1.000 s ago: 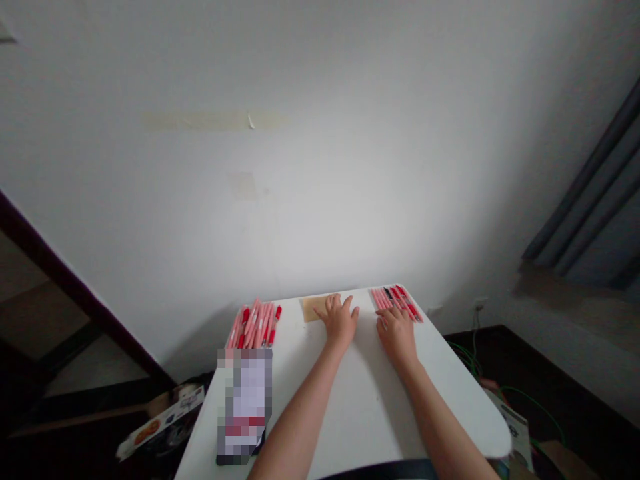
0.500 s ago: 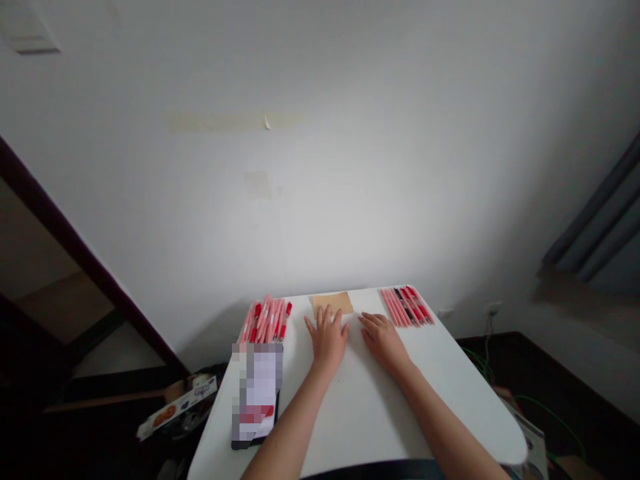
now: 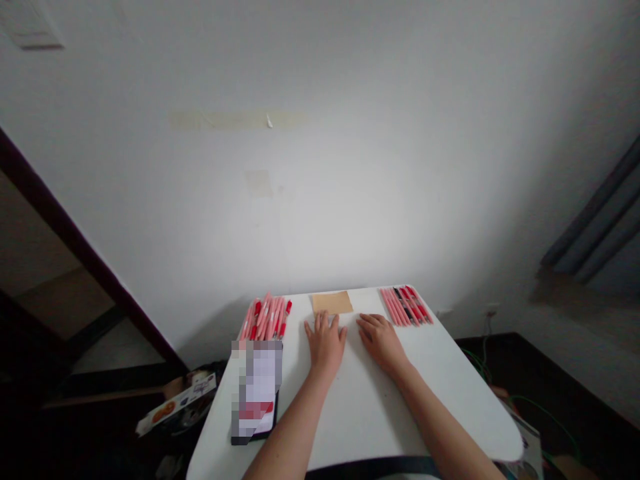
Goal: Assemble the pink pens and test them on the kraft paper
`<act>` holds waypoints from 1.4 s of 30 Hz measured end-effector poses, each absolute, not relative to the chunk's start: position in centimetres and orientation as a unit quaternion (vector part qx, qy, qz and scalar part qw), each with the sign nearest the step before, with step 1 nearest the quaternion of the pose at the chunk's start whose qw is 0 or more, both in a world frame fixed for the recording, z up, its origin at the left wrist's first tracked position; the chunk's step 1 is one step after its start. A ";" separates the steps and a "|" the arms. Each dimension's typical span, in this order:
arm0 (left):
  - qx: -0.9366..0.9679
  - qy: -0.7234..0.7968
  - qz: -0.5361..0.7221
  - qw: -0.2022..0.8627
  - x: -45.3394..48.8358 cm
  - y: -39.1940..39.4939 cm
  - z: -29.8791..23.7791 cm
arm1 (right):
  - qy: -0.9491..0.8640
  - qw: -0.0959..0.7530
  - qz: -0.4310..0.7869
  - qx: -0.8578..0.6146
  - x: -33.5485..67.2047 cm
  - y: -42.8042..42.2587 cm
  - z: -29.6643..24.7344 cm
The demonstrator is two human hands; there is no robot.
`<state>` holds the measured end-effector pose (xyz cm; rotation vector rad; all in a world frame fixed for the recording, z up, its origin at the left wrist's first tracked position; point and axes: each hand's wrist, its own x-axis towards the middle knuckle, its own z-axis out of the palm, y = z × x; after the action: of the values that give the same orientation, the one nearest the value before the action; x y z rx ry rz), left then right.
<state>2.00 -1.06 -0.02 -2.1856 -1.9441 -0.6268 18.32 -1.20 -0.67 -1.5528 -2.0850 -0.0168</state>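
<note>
My left hand [image 3: 325, 341] lies flat on the white table [image 3: 360, 407], fingers spread, holding nothing. Beside it my right hand [image 3: 380, 339] also rests palm down with fingers stretched out. A small tan paper pad [image 3: 332, 303] lies just beyond my left fingertips, not touched. A heap of pink and red pens [image 3: 266, 319] sits at the far left of the table. A neat row of pink, red and one dark pen [image 3: 406, 305] lies at the far right, apart from my right hand.
A phone or card with a blurred face [image 3: 255, 392] lies near the table's left edge. A white wall rises behind the table. A printed box [image 3: 175, 404] lies on the dark floor at left. Green cables [image 3: 530, 407] run over the floor at right, near grey curtains [image 3: 600, 227].
Both hands have drawn back toward me from the pad and the right pen row and now lie together mid-table. The view has shifted slightly.
</note>
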 end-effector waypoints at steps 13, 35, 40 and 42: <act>-0.721 -0.655 -0.215 0.073 1.8 -1.1 0.3 | -0.772 0.260 -0.012 -0.580 18.1 -1.3 -0.5; -0.621 -0.764 -0.090 0.150 -4.1 2.0 4.9 | -0.773 0.268 -0.001 -0.575 18.4 -1.2 -0.9; -0.617 -0.768 -0.092 0.142 -4.4 2.3 4.1 | -0.774 0.271 -0.009 -0.573 18.5 -1.2 -1.0; -0.616 -0.770 -0.094 0.139 -4.3 2.3 4.1 | -0.775 0.272 -0.009 -0.570 18.5 -1.2 -0.9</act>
<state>-4.34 2.31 4.05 -1.7794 -2.2248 -0.2716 18.47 -1.19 -0.91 -1.5346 -2.0869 -0.0248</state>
